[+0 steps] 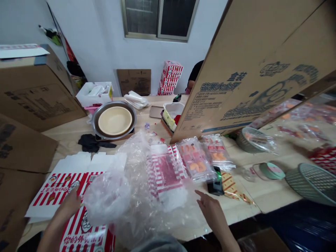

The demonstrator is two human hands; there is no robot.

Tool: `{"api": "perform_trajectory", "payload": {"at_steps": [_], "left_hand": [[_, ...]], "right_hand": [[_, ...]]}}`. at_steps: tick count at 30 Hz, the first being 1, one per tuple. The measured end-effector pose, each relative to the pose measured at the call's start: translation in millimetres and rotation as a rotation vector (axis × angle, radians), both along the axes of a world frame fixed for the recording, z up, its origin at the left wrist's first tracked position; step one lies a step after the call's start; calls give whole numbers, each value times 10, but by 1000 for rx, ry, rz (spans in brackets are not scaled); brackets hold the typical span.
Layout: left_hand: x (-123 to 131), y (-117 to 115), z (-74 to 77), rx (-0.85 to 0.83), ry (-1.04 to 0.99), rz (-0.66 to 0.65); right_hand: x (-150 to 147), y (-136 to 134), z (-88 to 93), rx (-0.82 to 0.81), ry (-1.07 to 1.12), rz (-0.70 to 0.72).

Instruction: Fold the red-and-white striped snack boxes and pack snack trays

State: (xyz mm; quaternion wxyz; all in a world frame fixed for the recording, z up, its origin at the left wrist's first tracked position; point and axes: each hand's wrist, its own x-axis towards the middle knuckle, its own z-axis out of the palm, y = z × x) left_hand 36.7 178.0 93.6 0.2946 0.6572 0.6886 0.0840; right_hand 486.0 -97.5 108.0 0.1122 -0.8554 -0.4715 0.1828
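My left hand (pixel 72 203) is at the left edge of a bunched clear plastic bag (pixel 106 196), with its fingers closed on the film, partly hidden and blurred. Under it lie flat red-and-white striped cartons (pixel 59 189) and a folded striped carton (pixel 84 232). The film spreads across the table to my right hand (pixel 211 208), whose fingers are apart and hold nothing. Near that hand a striped packet (pixel 168 171) shows through or beside the plastic. Clear bags of orange and pink pieces (pixel 196 159) lie just beyond, beside a black device (pixel 215 182).
A large cardboard sheet (pixel 252 77) stands upright at the right. A metal basin holding a cream bowl (pixel 114 120) sits at the back left. Cardboard boxes (pixel 39 94) line the left side. Green baskets (pixel 315 182) and a lidded jar (pixel 271 170) stand at the right.
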Motion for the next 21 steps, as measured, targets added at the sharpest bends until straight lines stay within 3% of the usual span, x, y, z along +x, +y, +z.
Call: {"api": "perform_trajectory", "payload": {"at_steps": [3,5,7,10,13,15,17,19,21], "left_hand": [[414,452,55,101,20,-75],[891,729,18,132,37,-208],[1404,937,-68,119,62,-279],[1986,1037,-208,-13,74,-423],[2231,933,-270,-297,75,-690],[2288,900,-262,-503,114,-842],[2367,1017,-241,-641,162,-923],[2531,1304,-241,-645,171,-929],[2791,1684,-296,-505,131,-865]], "right_hand": [[8,89,0,31,-202,-58],[-62,332,23,197,-276,-36],[-199,706,49,349,-241,78],[-463,1317,-8,391,-134,234],[-672,1642,-297,245,-29,305],[-746,1598,-603,94,54,258],[-777,1391,-927,-39,91,213],[-780,1123,-1190,-69,83,186],[-769,894,-1336,-9,151,202]]}}
